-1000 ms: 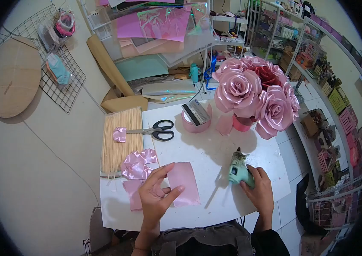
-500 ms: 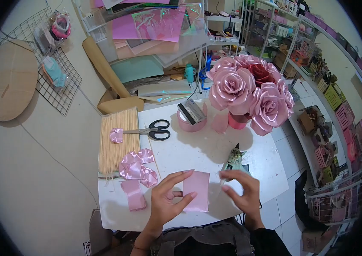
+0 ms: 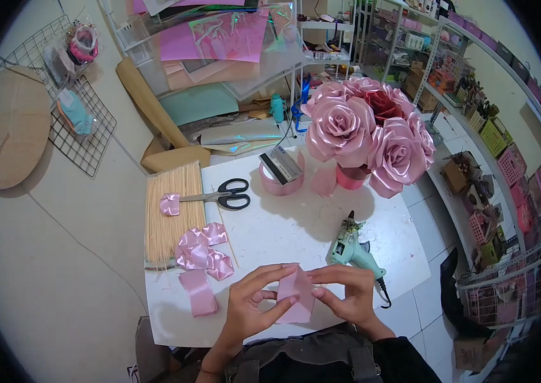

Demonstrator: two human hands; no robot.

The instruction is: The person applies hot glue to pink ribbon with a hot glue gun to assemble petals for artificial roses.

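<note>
A rectangular piece of pink satin ribbon [image 3: 296,305] is held up near the front edge of the table, with a crease or bend running down it. My left hand [image 3: 249,303] pinches its left side between thumb and fingers. At its right edge, the fingertips and thumb of my right hand [image 3: 349,295] close on the ribbon. Just beyond my right hand lies a mint-green glue gun [image 3: 355,251] with its dark nozzle pointing away. To the left of my left hand are a stack of flat ribbon pieces [image 3: 198,295] and several curled satin petals [image 3: 197,249].
Black-handled scissors [image 3: 233,194] and one petal [image 3: 170,204] rest across a bundle of thin wooden sticks [image 3: 171,230]. A ribbon roll [image 3: 274,183] carries a striped card [image 3: 281,165]. Large satin roses [image 3: 372,134] stand at the back right. Shelves [image 3: 474,210] line the right side.
My right hand has moved left and down onto the ribbon's right edge. The ribbon, flat before, now looks bent. The glue gun has come into fuller view.
</note>
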